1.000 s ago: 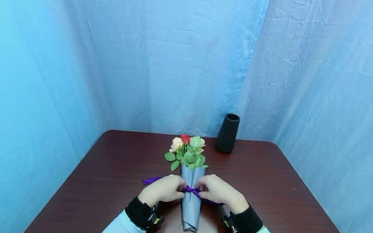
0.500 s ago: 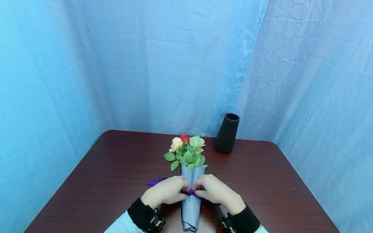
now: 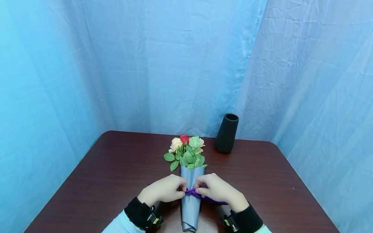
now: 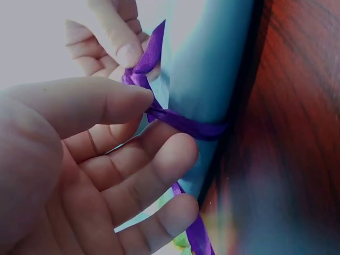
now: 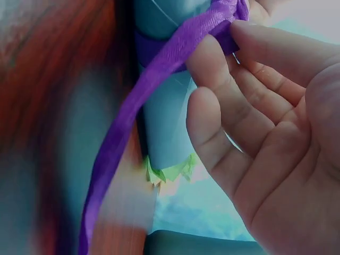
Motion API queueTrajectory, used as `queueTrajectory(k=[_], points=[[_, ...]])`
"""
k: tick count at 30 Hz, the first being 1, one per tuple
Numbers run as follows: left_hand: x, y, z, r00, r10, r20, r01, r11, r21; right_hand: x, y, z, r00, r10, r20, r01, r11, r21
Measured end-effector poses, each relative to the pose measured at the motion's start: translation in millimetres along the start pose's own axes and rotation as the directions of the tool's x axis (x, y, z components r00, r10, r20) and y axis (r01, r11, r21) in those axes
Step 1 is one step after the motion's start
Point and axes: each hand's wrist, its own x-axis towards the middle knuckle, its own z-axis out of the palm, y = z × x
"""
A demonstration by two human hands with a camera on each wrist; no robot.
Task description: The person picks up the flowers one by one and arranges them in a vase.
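A bouquet wrapped in blue-grey paper (image 3: 190, 212) lies on the table, its red, cream and pale green roses (image 3: 189, 152) facing away from me. Round its middle runs a purple ribbon (image 3: 191, 192), crossed at the front. My left hand (image 3: 166, 189) pinches the ribbon between thumb and index finger; in the left wrist view its other fingers (image 4: 175, 159) spread beside the paper. From the right, my right hand (image 3: 215, 189) pinches the ribbon near the crossing. One long ribbon tail (image 5: 119, 127) hangs past the right fingers; another shows below the left hand in the left wrist view.
A black vase (image 3: 227, 134) stands upright at the back right, beyond the flowers. The dark brown wooden table (image 3: 262, 181) has rounded far corners. Light blue cloth (image 3: 175, 64) hangs behind it and at both sides. Black bands with small cameras circle both wrists.
The hands came closer together over the ribbon crossing, then drew slightly apart. The ribbon's left tail has pulled in, nearly hidden behind the left hand. The bouquet has stayed in place.
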Motion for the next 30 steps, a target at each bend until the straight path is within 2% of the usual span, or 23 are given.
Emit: queueTrajectory(k=[9,12,19,30], points=[[-3.3,-7.4,-4.4,1.0,-0.022,-0.019,0.022,1.0,-0.016,-4.3,3,-5,0.999,0.033,0.025,-0.034,0.998,0.05],[-2.8,-6.4,-3.9,1.0,-0.02,-0.011,0.02,0.999,-0.027,-3.8,2,-6,0.999,0.028,0.029,-0.03,0.998,0.052],[-2.8,1.6,-2.2,1.0,-0.015,0.023,0.016,0.999,-0.043,-1.0,1,-3,0.999,0.011,0.046,-0.01,1.0,-0.012],[-2.7,-0.3,-1.6,0.999,-0.013,0.038,0.014,0.999,-0.042,-1.6,-2,-2,0.998,0.012,0.054,-0.013,1.0,0.028]])
